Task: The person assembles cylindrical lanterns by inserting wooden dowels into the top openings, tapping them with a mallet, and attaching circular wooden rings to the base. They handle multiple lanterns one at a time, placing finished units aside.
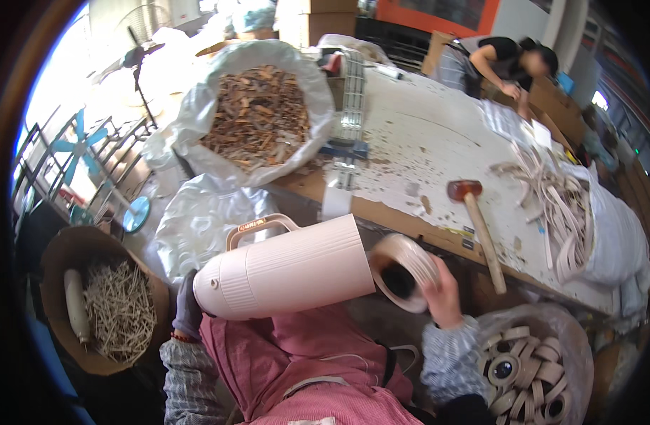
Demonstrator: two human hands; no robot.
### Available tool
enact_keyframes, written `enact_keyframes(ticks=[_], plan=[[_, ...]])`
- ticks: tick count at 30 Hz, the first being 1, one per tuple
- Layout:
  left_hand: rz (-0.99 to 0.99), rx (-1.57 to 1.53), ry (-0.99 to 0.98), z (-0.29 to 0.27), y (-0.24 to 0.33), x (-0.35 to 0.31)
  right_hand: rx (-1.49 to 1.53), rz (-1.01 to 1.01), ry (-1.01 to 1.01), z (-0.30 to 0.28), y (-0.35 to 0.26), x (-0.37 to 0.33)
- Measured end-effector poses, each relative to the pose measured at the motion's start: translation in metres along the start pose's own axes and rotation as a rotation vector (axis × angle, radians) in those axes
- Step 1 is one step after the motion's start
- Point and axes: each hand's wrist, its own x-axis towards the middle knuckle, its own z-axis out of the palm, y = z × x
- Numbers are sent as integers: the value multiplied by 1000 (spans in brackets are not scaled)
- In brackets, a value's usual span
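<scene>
Worktop: one, pale and strewn with brown specks, ahead of both hands (410, 106).
Left hand: one, in a grey glove (188, 304), forearm rising from below in a patterned sleeve; closed round the lower left end of the jug, fingers mostly hidden.
Right hand: one, bare (444, 294), raised level with the jug, wrist bent inward; gripping the ring by its outer right side.
Pink jug: one (289, 273), lying sideways between the hands above the lap, with one tan handle (258, 225) on its far side.
Pale ring: one in the right hand (410, 273), dark inside, just beside the jug's right end; contact cannot be told.
Mallet: one (485, 241), on the worktop ahead of the right hand, reddish head farthest away.
Bag of rings: one (584, 347), right of the right hand; many rings (530, 375), overlapping, count not possible.
Carton: one (91, 363), left of the left hand, holding one pale cylinder (75, 304) and numerous thin sticks (123, 312).
Sack of brown chips: one (316, 81), beyond the left hand.
Strips: one heap, uncounted (566, 219), ahead and right of the right hand.
Co-worker: one, bending (506, 67), far beyond the right hand.
</scene>
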Motion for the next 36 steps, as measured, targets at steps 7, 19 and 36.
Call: enact_keyframes(ticks=[7,19,36], plan=[[30,175,156,-35,-11,-72,-305,-644,-42,133,-18,62],[116,79,-487,-28,123,-57,-218,-1094,-365,134,-88,22],[287,706,-296,-117,232,20,-553,-124,-170,-37,47,118]])
